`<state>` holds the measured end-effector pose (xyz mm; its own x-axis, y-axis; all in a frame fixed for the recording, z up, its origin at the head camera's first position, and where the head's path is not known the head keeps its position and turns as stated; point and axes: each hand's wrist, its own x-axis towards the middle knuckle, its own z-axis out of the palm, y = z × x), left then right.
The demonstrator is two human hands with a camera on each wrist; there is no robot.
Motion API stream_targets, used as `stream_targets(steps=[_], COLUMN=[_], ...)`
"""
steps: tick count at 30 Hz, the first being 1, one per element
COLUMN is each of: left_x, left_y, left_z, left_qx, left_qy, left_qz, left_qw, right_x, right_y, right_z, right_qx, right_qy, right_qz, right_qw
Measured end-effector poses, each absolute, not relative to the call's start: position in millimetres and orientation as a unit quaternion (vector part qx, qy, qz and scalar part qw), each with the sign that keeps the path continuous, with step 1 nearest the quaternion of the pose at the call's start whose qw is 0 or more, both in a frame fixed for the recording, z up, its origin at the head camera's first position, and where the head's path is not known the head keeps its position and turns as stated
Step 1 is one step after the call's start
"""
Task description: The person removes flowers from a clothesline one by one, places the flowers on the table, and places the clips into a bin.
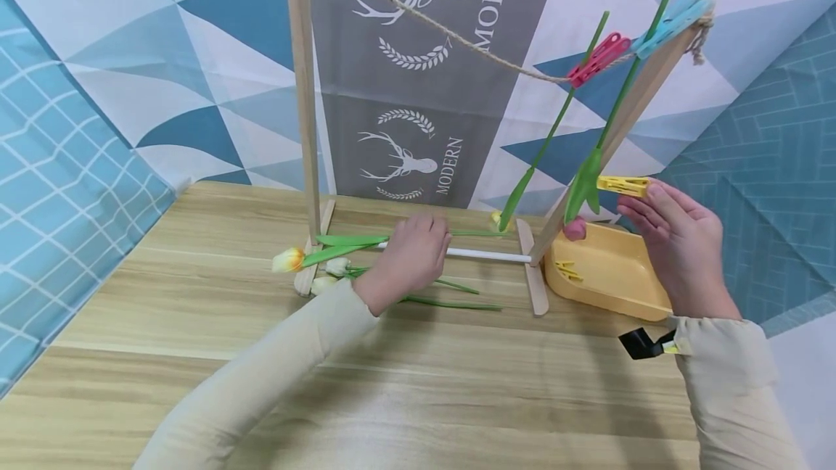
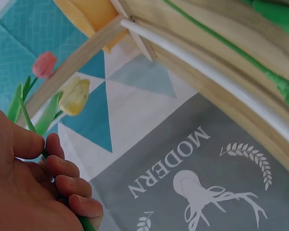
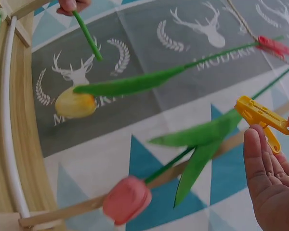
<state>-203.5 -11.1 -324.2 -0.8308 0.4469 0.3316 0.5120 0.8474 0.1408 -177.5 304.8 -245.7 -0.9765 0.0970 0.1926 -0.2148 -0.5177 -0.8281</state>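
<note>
My left hand grips the green stem of an orange-yellow tulip low over the table; the bare stem end sticks out to the right. Between thumb and fingers, my right hand pinches a yellow clothespin beside the right post. Above, a pink clothespin and a blue clothespin clip two tulips upside down to the twine. One hanging flower is a yellow tulip, the other a pink tulip.
Two whitish tulips lie on the table under my left forearm. The wooden frame has a left post, a right post and a white bar. An orange tray with a yellow clothespin stands right.
</note>
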Motion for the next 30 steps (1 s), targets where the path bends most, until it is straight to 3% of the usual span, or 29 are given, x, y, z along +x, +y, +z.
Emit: stream_targets(steps=[10, 30], left_x=[-191.6, -175.9], left_y=[-9.0, -0.4], left_z=[-339.5, -372.8], left_qx=[-0.282, -0.290], left_qy=[-0.945, -0.953], left_qz=[-0.101, -0.052], left_qw=[0.130, 0.077], right_x=[-178.2, -200.2], right_y=[335.7, 368.2], right_z=[-273.2, -337.4], right_qx=[-0.002, -0.061], right_qy=[-0.491, -0.469], right_qz=[0.867, 0.881], right_qw=[0.086, 0.008])
